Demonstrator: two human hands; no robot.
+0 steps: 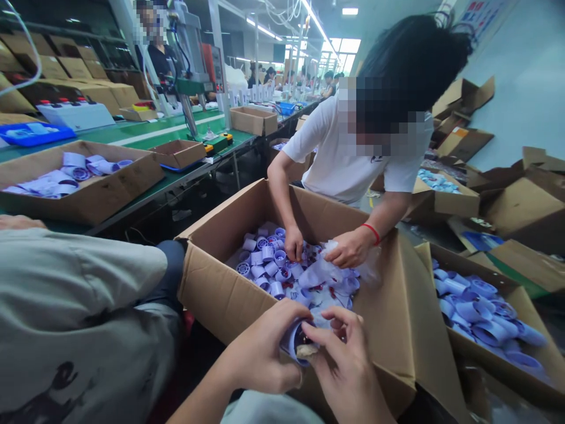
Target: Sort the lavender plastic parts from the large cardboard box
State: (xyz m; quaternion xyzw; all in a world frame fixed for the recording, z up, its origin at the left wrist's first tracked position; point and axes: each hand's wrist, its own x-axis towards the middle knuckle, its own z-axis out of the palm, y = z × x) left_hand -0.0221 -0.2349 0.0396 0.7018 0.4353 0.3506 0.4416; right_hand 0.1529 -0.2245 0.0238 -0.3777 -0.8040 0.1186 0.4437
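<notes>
My left hand [265, 347] is wrapped around a short lavender plastic cylinder [289, 343], its open mouth turned toward my right hand. At that mouth, the thumb and index finger of my right hand [348, 365] are brought close together. A tan patch [306, 351] shows at the thumb tip; whether it is a wrapping or a separate piece I cannot tell. What sits inside the cylinder is dark and hard to make out. Just beyond my hands stands a large cardboard box [229, 312] holding many similar lavender cylinders [268, 253] and clear plastic bags [329, 274].
Across the box, a co-worker [339, 147] in a white shirt reaches in with both hands. Another person's grey-clothed leg [79, 294] is at left. A carton of lavender parts [88, 188] stands on the green bench [150, 132]. Another parts carton [498, 359] is at right.
</notes>
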